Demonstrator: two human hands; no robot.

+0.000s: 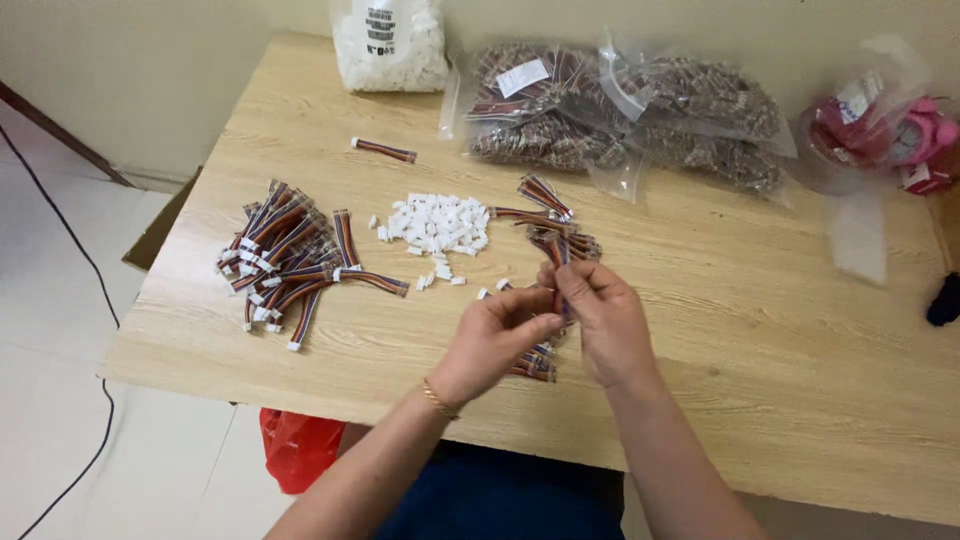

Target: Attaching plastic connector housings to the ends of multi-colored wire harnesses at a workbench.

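Head view looks down on your two hands meeting over the middle of the wooden table. Your right hand is closed in a pinch on a short ribbon cable of coloured wires, which stands up between thumb and fingers. Your left hand is curled with its fingertips pressed together at the cable's lower end; it probably holds one of the small white housings, though the fingers hide it.

To do this step well, hold the cable close to its end so the wires stay flat and side by side, and keep the housing square to them before you press. Push straight along the wires, not at an angle, and let your wrists rest low so the pinch does not wobble.

Your supply sits just ahead: the heap of white connector housings lies beyond your left hand, and a loose pile of cables lies beyond your right, with a few more under your hands. Cables that already carry white ends are stacked in a bundle well to the left, and one lone cable lies farther back. Clear bags of cables, a bag of white parts and a pink bundle in plastic line the far edge.
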